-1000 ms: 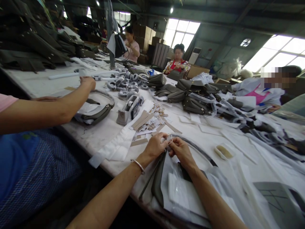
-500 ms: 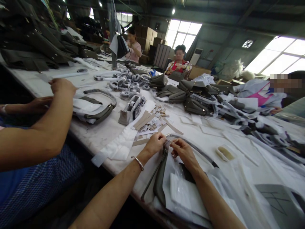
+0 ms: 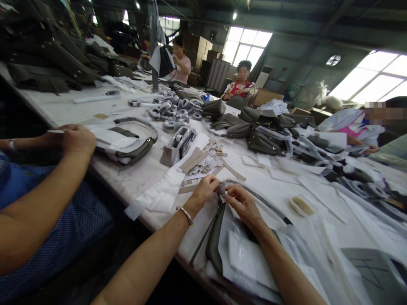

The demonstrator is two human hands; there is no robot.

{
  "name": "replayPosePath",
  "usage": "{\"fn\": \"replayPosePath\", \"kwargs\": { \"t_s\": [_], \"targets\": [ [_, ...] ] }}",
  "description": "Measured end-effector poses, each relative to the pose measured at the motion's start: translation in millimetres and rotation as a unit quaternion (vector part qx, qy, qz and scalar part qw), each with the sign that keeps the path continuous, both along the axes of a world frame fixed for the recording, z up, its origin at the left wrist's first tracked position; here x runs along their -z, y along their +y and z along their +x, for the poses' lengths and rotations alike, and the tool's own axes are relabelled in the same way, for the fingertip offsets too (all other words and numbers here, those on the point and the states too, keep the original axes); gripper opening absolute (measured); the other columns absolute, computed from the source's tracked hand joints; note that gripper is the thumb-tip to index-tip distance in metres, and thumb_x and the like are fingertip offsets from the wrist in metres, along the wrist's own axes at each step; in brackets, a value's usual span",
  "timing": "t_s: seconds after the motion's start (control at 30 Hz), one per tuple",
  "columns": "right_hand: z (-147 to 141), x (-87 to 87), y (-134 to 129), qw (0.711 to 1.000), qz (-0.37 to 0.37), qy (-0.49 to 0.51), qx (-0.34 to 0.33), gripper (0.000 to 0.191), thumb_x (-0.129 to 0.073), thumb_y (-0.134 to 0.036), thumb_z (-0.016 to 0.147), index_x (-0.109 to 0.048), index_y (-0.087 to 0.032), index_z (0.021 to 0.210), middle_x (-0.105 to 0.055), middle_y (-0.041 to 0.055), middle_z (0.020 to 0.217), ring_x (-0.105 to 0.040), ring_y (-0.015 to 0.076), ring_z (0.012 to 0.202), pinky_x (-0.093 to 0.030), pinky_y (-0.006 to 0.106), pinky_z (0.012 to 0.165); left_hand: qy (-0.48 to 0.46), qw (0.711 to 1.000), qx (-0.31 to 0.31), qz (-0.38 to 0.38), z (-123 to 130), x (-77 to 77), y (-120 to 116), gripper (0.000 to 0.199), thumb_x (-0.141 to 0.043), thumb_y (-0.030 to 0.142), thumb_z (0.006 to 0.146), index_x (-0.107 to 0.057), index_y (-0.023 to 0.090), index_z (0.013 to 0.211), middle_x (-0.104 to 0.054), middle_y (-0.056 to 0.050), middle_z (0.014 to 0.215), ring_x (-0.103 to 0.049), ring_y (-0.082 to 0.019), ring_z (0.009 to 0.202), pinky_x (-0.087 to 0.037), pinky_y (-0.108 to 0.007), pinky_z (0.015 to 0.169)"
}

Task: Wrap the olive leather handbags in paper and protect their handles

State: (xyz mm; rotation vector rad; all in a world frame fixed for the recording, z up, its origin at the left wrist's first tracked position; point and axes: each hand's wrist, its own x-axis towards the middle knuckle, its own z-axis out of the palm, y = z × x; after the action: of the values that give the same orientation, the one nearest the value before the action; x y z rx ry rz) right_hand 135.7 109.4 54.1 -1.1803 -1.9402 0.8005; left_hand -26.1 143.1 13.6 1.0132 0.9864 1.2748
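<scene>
A dark olive bag [image 3: 215, 241] lies at the table's front edge, with white sheets and clear plastic over its side. Its wrapped handle [image 3: 263, 198] arches away behind my hands. My left hand [image 3: 206, 188], with a bracelet at the wrist, pinches the small wrapping at the handle's end, above the bag's corner. Close on its right, my right hand [image 3: 241, 201] has thumb and forefinger pressed together at the same wrapping. Exactly what lies between the fingertips is too small to tell.
A tape dispenser [image 3: 174, 146] and cardboard strips [image 3: 194, 160] lie beyond my hands. At left a co-worker's hands [image 3: 78, 140] are beside another bag [image 3: 140, 150]. More bags [image 3: 260, 142] and wrapped rolls [image 3: 173, 111] lie farther back. A yellowish pad [image 3: 301, 206] is at right.
My right hand has shifted slightly left and down, its fingers closer to the handle's end. The co-worker's hands at left have come lower and nearer the table edge.
</scene>
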Motion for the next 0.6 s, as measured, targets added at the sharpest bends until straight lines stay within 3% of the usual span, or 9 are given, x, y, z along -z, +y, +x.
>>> {"fn": "replayPosePath", "kwargs": {
  "t_s": [0.17, 0.27, 0.33, 0.4, 0.5, 0.6],
  "targets": [
    [5, 8.1, 5, 0.993, -0.102, 0.047, 0.047, 0.028, -0.059, -0.047, 0.084, -0.063, -0.020, 0.092, -0.063, 0.0004, 0.069, -0.060, 0.0168, 0.063, -0.047, 0.028, 0.057, -0.124, 0.992, -0.001, 0.025, -16, -20.5, -5, 0.040, -0.072, 0.051, 0.073, -0.047, 0.018, 0.074, -0.050, 0.005, 0.066, -0.050, -0.009, 0.060, -0.046, -0.023, 0.065],
    [6, 14.1, 7, 0.991, -0.120, 0.043, 0.047, 0.031, -0.060, -0.048, 0.082, -0.067, -0.020, 0.092, -0.064, 0.0006, 0.067, -0.060, 0.0168, 0.062, -0.047, 0.027, 0.055, -0.167, 0.983, 0.072, 0.022, -28, -29.0, -9, 0.047, -0.075, 0.056, 0.069, -0.047, 0.019, 0.075, -0.053, 0.004, 0.065, -0.054, -0.009, 0.057, -0.048, -0.023, 0.060],
    [7, 17.2, 10, 0.987, -0.129, 0.057, 0.070, 0.033, -0.061, -0.050, 0.080, -0.068, -0.019, 0.090, -0.065, 0.0009, 0.066, -0.059, 0.0160, 0.059, -0.047, 0.027, 0.054, -0.125, 0.975, 0.182, 0.000, -30, -29.0, -12, 0.047, -0.077, 0.055, 0.067, -0.048, 0.018, 0.074, -0.055, 0.003, 0.061, -0.054, -0.010, 0.051, -0.045, -0.021, 0.051],
    [10, 19.3, 14, 0.982, -0.137, 0.081, 0.105, 0.035, -0.062, -0.051, 0.079, -0.067, -0.018, 0.088, -0.064, 0.0009, 0.065, -0.058, 0.0152, 0.056, -0.046, 0.027, 0.053, -0.020, 0.964, 0.262, -0.039, -29, -25.3, -12, 0.044, -0.076, 0.053, 0.069, -0.050, 0.018, 0.074, -0.054, 0.004, 0.055, -0.050, -0.009, 0.043, -0.037, -0.019, 0.041],
    [16, 21.0, 20, 0.974, -0.141, 0.106, 0.145, 0.038, -0.060, -0.054, 0.079, -0.065, -0.018, 0.086, -0.065, 0.0015, 0.069, -0.057, 0.0142, 0.056, -0.046, 0.027, 0.054, 0.092, 0.961, 0.251, -0.071, -26, -20.6, -10, 0.040, -0.073, 0.050, 0.071, -0.049, 0.018, 0.073, -0.048, 0.008, 0.051, -0.039, -0.005, 0.035, -0.027, -0.016, 0.033],
    [17, 22.2, 21, 0.971, -0.146, 0.112, 0.154, 0.039, -0.058, -0.056, 0.077, -0.064, -0.018, 0.082, -0.066, 0.0019, 0.072, -0.058, 0.0139, 0.057, -0.046, 0.026, 0.052, 0.082, 0.961, 0.256, -0.060, -27, -23.2, -9, 0.040, -0.071, 0.051, 0.074, -0.048, 0.019, 0.076, -0.045, 0.011, 0.053, -0.033, -0.003, 0.033, -0.024, -0.015, 0.031]
  ]
}}
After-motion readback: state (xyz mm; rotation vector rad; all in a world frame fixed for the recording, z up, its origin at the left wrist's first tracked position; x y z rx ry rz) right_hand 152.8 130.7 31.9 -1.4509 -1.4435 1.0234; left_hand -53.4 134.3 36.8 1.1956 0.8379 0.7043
